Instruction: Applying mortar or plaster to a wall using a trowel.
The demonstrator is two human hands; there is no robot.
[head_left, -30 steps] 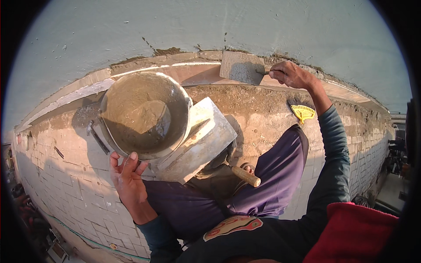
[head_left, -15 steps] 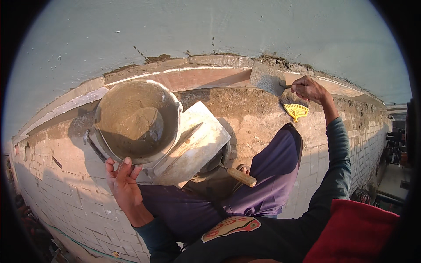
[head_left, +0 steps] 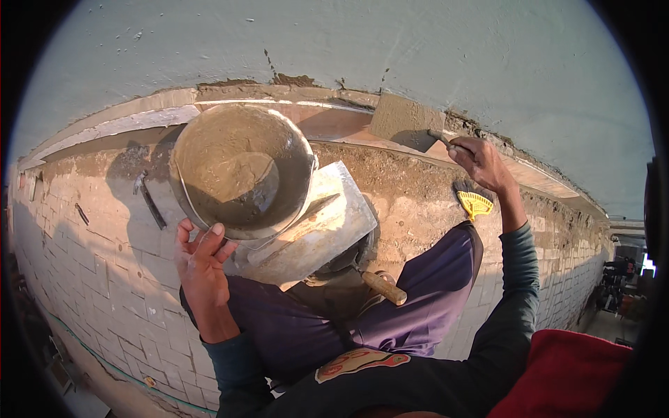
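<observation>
My left hand [head_left: 205, 268] grips the near lower edge of a bucket [head_left: 304, 167], fingers curled against it. The bucket holds wet grey-brown mortar [head_left: 230, 167]. My right hand [head_left: 477, 161] is closed on a trowel's handle. That trowel's rectangular, mortar-coated blade [head_left: 404, 120] lies against the low strip at the foot of the wall. Beside and partly under the bucket is a tilted, mortar-stained board [head_left: 334, 216]. A second trowel's wooden handle [head_left: 383, 287] sticks out below the board, between my knees.
The pale grey wall [head_left: 418, 49] rises along the far side, with broken mortar at its foot. A hammer [head_left: 150, 198] lies left of the bucket on paving [head_left: 118, 292]. A yellow brush [head_left: 475, 205] lies below my right hand. Dark clutter stands at the far right.
The trowel in my right hand moved rightward along the wall strip, then back left. My left hand stays on the bucket. The whole view has shifted slightly.
</observation>
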